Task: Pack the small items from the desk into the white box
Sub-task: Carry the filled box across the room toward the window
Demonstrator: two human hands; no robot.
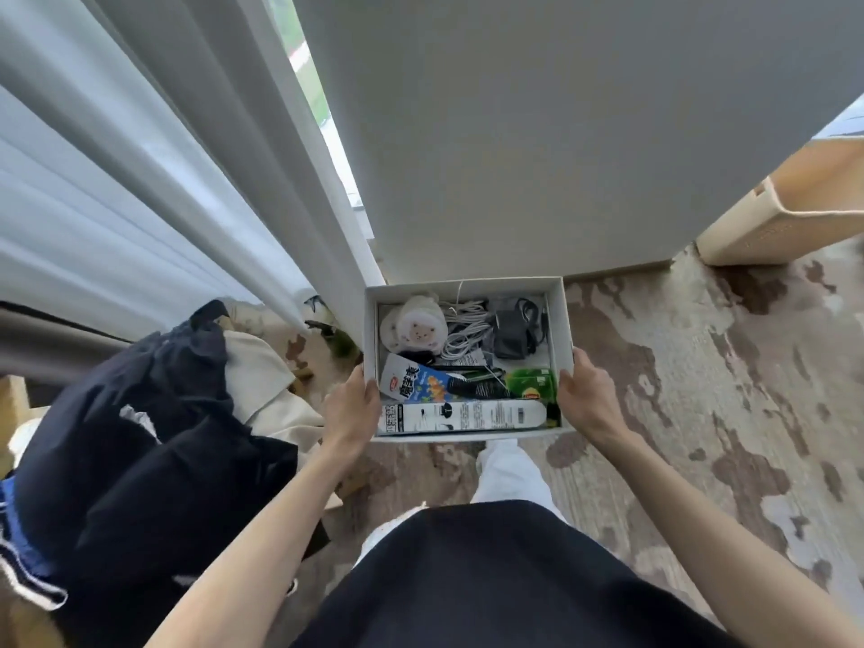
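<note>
I hold the open white box (562, 315) in front of me, above the floor. My left hand (351, 406) grips its left wall and my right hand (586, 397) grips its right wall. Inside lie a round plush sheep toy (418, 327), coiled white cables (467, 329), a dark charger with cord (514, 332), a blue-and-white snack packet (411, 383), a black comb (477, 389), a green tea packet (533, 383) and a long white printed package (463, 416) along the near wall.
A pile of dark and cream clothing (140, 437) lies to the left. White curtains (140, 180) hang at the left, a white wall panel (561, 133) stands ahead, and a beige basket (785, 217) sits at the right. The patterned carpet (701, 390) spreads to the right.
</note>
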